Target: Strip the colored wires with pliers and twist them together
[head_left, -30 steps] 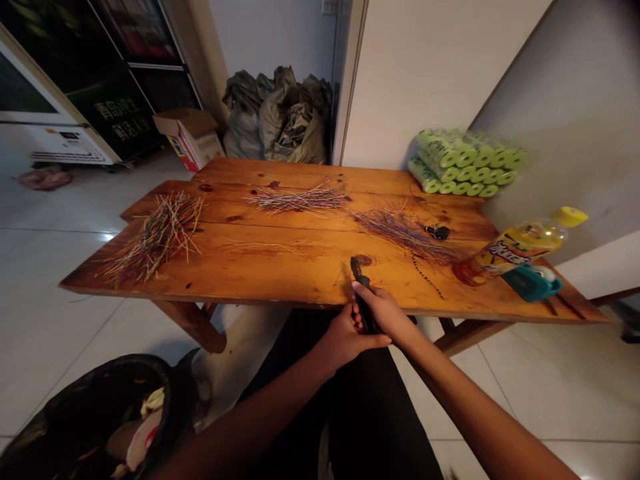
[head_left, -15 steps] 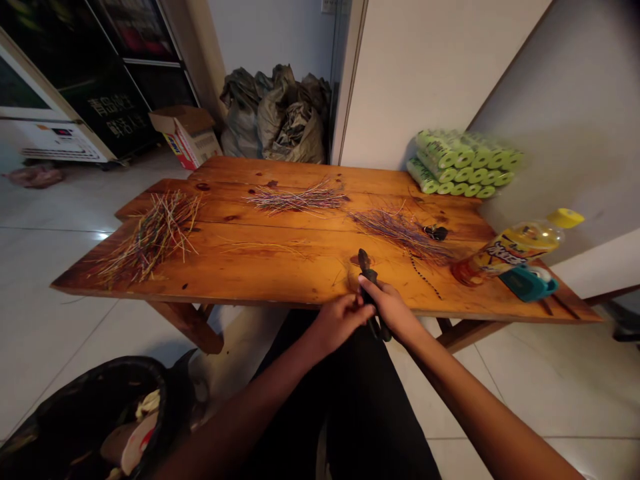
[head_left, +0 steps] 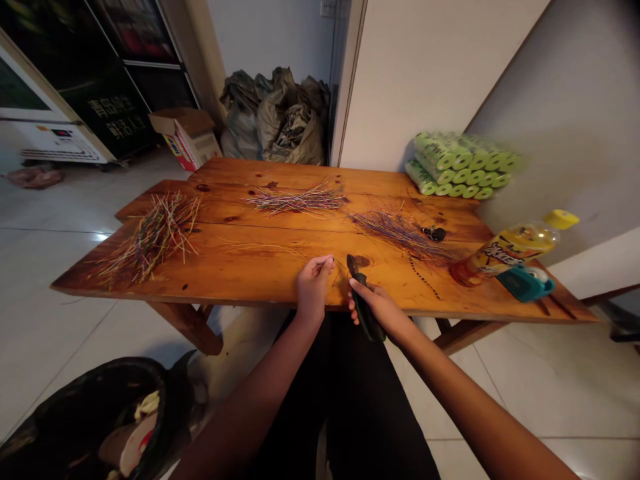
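Note:
My right hand [head_left: 379, 308] is closed around the dark handles of a pair of pliers [head_left: 361, 293], whose jaws point away from me over the near edge of the wooden table [head_left: 280, 273]. My left hand [head_left: 313, 285] is raised just left of the pliers, its fingertips pinched on a thin wire [head_left: 336, 261] that I can barely make out. A few loose thin wires [head_left: 265, 248] lie on the boards in front of that hand.
Piles of coloured wires lie at the left [head_left: 153, 235], back middle [head_left: 295, 199] and right [head_left: 400, 230]. A yellow-capped bottle [head_left: 510, 250], a teal object [head_left: 527, 283], a small black item [head_left: 435, 233] and green rolls [head_left: 463, 172] are at the right. A black bin [head_left: 95, 420] stands lower left.
My left hand has come off the pliers and risen to the left with a thin wire pinched in it. My right hand with the pliers has shifted slightly left.

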The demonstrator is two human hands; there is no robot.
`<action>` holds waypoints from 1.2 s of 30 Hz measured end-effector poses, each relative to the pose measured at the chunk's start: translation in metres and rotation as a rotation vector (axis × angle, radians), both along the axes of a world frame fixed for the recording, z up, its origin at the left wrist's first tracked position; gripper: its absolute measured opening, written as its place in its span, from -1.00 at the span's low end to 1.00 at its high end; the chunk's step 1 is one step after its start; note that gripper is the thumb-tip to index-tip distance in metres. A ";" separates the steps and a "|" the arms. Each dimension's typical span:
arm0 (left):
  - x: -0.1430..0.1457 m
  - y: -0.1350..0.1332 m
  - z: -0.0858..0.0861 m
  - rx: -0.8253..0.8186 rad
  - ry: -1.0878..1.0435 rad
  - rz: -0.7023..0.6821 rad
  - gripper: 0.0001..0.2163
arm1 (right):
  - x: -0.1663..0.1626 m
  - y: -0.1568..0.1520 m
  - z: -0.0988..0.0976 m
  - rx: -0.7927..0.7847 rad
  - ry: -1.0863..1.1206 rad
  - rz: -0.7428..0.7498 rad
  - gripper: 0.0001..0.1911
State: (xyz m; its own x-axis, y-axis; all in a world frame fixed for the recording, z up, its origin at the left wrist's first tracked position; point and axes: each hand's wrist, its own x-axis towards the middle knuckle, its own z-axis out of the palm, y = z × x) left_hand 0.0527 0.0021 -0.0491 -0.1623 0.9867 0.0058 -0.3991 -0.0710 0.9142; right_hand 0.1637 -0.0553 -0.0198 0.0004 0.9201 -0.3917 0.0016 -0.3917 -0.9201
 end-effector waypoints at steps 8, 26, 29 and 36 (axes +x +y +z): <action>-0.002 0.006 -0.001 0.057 0.006 0.064 -0.90 | 0.001 -0.006 0.007 -0.110 0.215 -0.054 -0.65; -0.006 0.003 0.004 0.088 0.066 0.008 -0.91 | -0.013 -0.016 0.020 -0.123 0.135 0.014 -0.66; -0.006 0.003 0.005 0.085 0.097 0.007 -0.91 | -0.013 -0.014 0.020 -0.104 0.138 0.013 -0.67; -0.003 0.001 0.007 0.093 0.145 -0.037 -0.90 | -0.013 -0.009 0.013 -0.085 0.105 0.013 -0.66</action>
State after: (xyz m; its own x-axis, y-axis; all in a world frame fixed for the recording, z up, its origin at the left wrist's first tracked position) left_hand 0.0493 0.0035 -0.0421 -0.1164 0.9862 0.1176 -0.2676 -0.1452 0.9525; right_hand 0.1511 -0.0643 -0.0070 -0.0562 0.8830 -0.4659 -0.0870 -0.4692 -0.8788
